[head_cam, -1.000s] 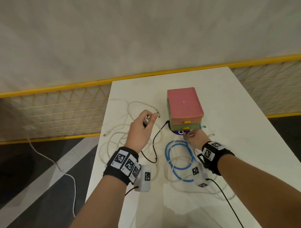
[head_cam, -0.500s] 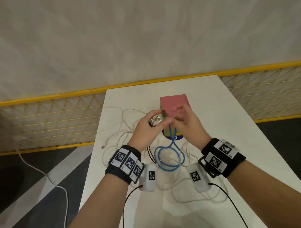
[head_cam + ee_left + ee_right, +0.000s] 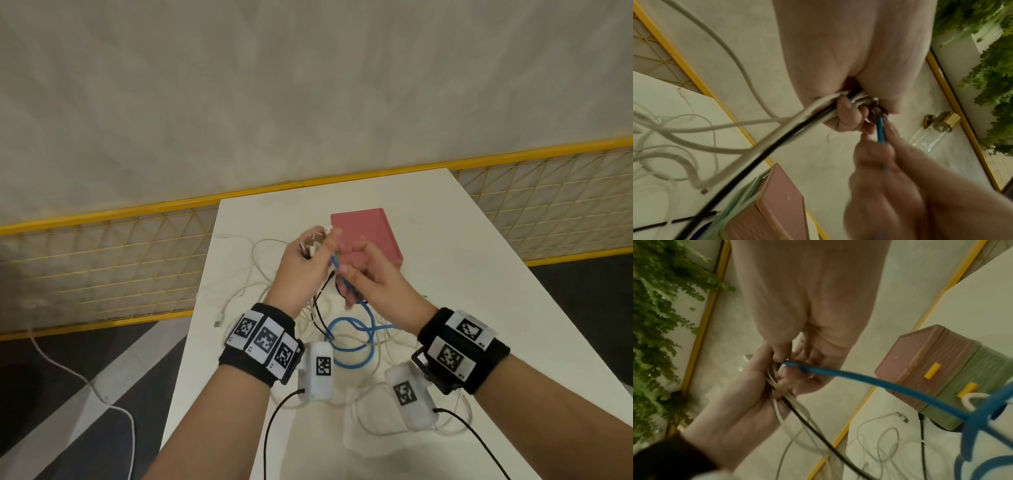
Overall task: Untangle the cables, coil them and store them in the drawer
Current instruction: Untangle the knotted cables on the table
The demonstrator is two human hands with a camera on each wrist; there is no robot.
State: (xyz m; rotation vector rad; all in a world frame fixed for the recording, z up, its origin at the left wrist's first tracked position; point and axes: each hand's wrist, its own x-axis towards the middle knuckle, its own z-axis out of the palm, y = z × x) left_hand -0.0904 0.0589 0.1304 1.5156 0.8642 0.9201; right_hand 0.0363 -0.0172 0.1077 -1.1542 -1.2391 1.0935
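Note:
My left hand [image 3: 310, 260] is raised above the table and grips a bundle of cable ends [image 3: 838, 104], white ones and a black one [image 3: 760, 155]. My right hand [image 3: 368, 277] pinches the end of the blue cable [image 3: 337, 269] and holds it against the left hand's bundle. The blue cable [image 3: 879, 384] hangs down to loose loops [image 3: 352, 342] on the table. White cables [image 3: 253, 267] lie tangled on the white table [image 3: 462, 274]. The small drawer box [image 3: 366, 233], pink on top and green below, stands behind my hands with both yellow-handled drawers [image 3: 932, 370] closed.
A yellow wire-mesh railing [image 3: 102, 260] runs behind and to both sides of the table. A white cable [image 3: 85, 380] trails on the dark floor at the left. Black cords [image 3: 274, 425] run from my wrist cameras over the table's near part.
My right hand rose from the front of the drawer box with the blue cable's end and brought it to my left hand. My left hand lifted higher with its bundle.

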